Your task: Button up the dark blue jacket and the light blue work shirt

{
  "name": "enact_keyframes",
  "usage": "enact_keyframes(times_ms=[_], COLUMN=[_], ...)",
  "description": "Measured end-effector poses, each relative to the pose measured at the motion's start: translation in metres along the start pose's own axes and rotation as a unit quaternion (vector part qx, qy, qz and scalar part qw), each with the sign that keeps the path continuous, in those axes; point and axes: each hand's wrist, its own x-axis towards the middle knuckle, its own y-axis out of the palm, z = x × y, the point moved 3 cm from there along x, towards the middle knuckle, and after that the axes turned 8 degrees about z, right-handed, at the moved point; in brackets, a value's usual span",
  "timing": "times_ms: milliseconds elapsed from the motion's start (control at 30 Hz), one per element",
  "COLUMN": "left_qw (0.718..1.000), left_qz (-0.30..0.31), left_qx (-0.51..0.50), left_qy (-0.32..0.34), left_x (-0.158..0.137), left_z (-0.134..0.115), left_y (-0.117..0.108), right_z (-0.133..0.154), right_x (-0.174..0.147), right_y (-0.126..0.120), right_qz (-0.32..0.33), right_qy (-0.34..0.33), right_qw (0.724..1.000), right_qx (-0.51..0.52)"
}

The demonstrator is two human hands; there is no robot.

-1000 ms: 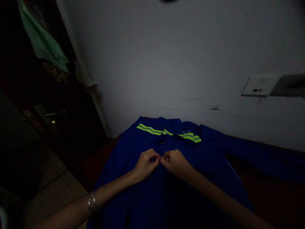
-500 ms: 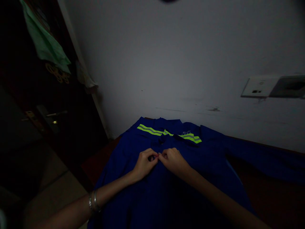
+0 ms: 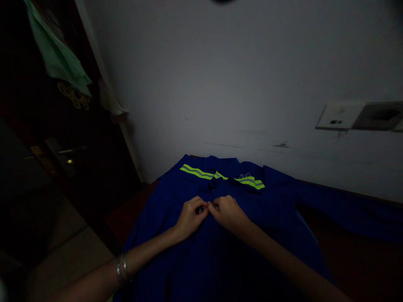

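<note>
A blue work jacket (image 3: 166, 201) with a yellow-green and grey reflective stripe (image 3: 197, 171) across its chest lies spread out, front side up. Over the middle of its front, my left hand (image 3: 190, 217) and my right hand (image 3: 231, 214) meet with their fingertips together. Each thumb and forefinger is pinched on the jacket's front edge, below the stripe. Whether a button lies between the fingertips is hidden. Two silver bracelets (image 3: 122, 267) circle my left wrist.
Under the jacket is a dark reddish table (image 3: 126, 209), its back edge against a pale wall (image 3: 220, 84). A wall socket (image 3: 340, 116) is at the right. At the left are a dark door with a handle (image 3: 72, 149) and a hanging green cloth (image 3: 59, 58).
The camera view has shifted very slightly. Both hands keep their pinch at the same spot on the jacket, with only small finger movement.
</note>
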Motion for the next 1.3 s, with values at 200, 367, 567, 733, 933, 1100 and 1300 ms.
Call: enact_keyframes(times_ms=[200, 367, 567, 733, 933, 1100, 1300], left_qw=[1.0, 1.0, 0.999, 1.0, 0.999, 0.998, 0.996], left_qz=[-0.003, -0.004, -0.009, 0.005, 0.008, 0.013, 0.023], left_qx=[-0.024, -0.024, -0.02, -0.019, -0.034, -0.049, -0.067], left_qy=[-0.014, -0.01, -0.024, -0.019, -0.024, -0.044, -0.053], left_x=[0.0, 0.0, 0.001, 0.001, 0.001, 0.002, 0.001], left_z=[0.001, 0.003, 0.0, 0.003, 0.005, 0.005, 0.007], left_y=[0.0, 0.0, 0.0, 0.002, 0.001, -0.002, -0.001], right_z=[-0.002, -0.002, 0.0, -0.002, -0.009, -0.017, -0.023], right_x=[0.001, 0.0, -0.001, 0.002, 0.003, 0.004, 0.004], right_y=[0.0, 0.001, 0.0, -0.003, -0.001, 0.008, 0.014], right_qz=[0.006, 0.013, 0.001, 0.0, -0.004, 0.003, 0.021], right_qy=[0.0, 0.005, 0.016, -0.009, -0.036, -0.039, -0.027], right_qw=[1.0, 1.0, 0.999, 1.0, 0.995, 0.98, 0.953], right_qx=[-0.011, -0.012, -0.028, 0.008, 0.097, 0.197, 0.302])
